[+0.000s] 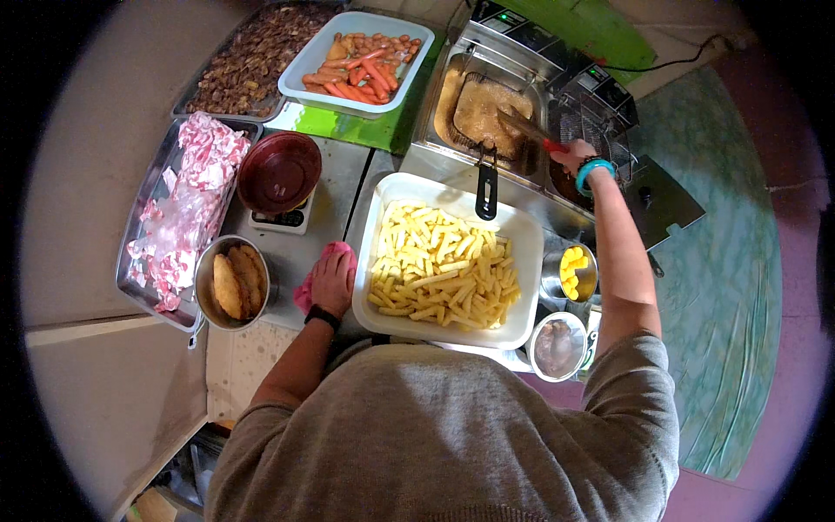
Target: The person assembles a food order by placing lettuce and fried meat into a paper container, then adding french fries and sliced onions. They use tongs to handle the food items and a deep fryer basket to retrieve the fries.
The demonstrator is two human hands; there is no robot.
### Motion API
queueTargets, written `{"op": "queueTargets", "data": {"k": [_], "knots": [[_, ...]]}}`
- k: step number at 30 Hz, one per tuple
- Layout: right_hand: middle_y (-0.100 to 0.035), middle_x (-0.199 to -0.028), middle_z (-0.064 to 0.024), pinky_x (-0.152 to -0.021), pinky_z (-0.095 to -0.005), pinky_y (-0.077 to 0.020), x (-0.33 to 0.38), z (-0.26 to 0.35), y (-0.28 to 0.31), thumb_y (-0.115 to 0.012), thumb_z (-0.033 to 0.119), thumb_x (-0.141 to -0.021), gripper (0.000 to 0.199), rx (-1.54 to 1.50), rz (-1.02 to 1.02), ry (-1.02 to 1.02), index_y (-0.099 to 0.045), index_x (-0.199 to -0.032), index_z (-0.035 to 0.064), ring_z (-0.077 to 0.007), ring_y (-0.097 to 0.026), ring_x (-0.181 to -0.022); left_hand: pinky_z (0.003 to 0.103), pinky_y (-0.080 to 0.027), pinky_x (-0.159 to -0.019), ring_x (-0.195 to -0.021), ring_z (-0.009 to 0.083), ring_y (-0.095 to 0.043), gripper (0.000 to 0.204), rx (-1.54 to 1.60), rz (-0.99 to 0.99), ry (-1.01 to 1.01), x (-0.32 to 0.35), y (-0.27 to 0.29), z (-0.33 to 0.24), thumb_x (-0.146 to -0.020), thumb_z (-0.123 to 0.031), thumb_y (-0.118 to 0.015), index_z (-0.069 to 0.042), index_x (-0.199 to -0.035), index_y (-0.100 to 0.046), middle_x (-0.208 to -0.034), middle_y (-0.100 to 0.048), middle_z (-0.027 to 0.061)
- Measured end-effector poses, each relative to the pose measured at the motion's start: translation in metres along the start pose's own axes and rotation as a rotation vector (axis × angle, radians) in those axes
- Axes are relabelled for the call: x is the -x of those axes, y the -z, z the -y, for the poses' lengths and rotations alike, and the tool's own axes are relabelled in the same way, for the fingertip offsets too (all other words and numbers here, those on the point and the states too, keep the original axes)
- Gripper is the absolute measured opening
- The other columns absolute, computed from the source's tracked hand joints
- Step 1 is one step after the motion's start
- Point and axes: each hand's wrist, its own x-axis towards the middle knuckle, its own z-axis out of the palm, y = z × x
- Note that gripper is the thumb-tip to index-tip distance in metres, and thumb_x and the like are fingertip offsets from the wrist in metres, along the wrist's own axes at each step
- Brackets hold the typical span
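Right grip (574, 155) clasps tongs (526, 129) over fryer (487, 109).

- The pink cloth (315, 277) under the left hand (332, 283) looks soft and matt.
- The white rectangular plastic tray (513, 300) is smooth, faintly glossy.
- The round steel pot (205, 283) and silver metal fryer (435, 113) shine.
- The dark-red plastic lid (278, 171) is glossy.
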Motion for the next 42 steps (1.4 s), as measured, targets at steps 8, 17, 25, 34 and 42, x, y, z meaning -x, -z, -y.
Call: {"op": "queueTargets", "data": {"k": [8, 17, 25, 34, 42], "knots": [[-0.061, -0.074, -0.0189, -0.064, -0.0375, -0.047, 0.002, 0.02, -0.011, -0.058, 0.034, -0.069, 0.037, 0.207, -0.042, 0.234, -0.061, -0.089, 0.0018, -0.0308, -0.059, -0.071, 0.041, -0.032, -0.09, -0.104, 0.0309, -0.042, 0.036, -0.022, -0.049, -0.018, 0.001, 0.004, 0.002, -0.078, -0.02, -0.046, -0.005, -0.11, -0.047, -0.113, -0.046, 0.0119], [-0.06, -0.062, -0.0077, -0.051, -0.0282, -0.0443, 0.029, 0.025, 0.015, -0.059, 0.026, -0.071, 0.028, 0.104, 0.099, 0.091, -0.062, -0.091, 0.0063, -0.0162, -0.057, -0.052, 0.04, -0.034, -0.087, -0.1, 0.0284, -0.044, 0.034, -0.003, -0.101, -0.048, -0.001, -0.002, 0.002, -0.079, -0.023, -0.046, -0.005, -0.107, -0.048, -0.108, -0.048, 0.0098], [-0.06, -0.065, -0.0118, -0.059, -0.0326, -0.0457, -0.009, 0.041, -0.016, -0.061, 0.037, -0.068, 0.038, -0.07, -0.038, 0.043, -0.062, -0.085, 0.0034, -0.0225, -0.059, -0.061, 0.04, -0.034, -0.087, -0.101, 0.0272, -0.044, 0.033, -0.034, -0.107, -0.013, 0.004, 0.003, 0.001, -0.079, -0.022, -0.047, -0.005, -0.107, -0.049, -0.108, -0.047, 0.0088], [-0.057, -0.058, -0.005, -0.047, -0.0273, -0.0409, 0.023, 0.024, 0.024, -0.058, 0.025, -0.073, 0.028, -0.179, 0.095, 0.133, -0.062, -0.09, 0.0037, -0.0127, -0.052, -0.048, 0.04, -0.034, -0.087, -0.1, 0.028, -0.044, 0.033, 0.03, -0.097, -0.042, -0.003, 0.003, 0.001, -0.078, -0.021, -0.047, -0.005, -0.106, -0.049, -0.106, -0.048, 0.0098], [-0.053, -0.058, -0.0025, -0.038, -0.0221, -0.0314, 0.057, 0.005, 0.029, -0.06, 0.028, -0.075, 0.028, -0.401, 0.125, -0.053, -0.06, -0.091, 0.0045, -0.0079, -0.042, -0.042, 0.04, -0.031, -0.089, -0.102, 0.0292, -0.042, 0.035, 0.007, -0.226, -0.058, -0.008, 0.0, 0.015, -0.077, -0.016, -0.047, -0.002, -0.109, -0.047, -0.108, -0.046, 0.0159]]}}
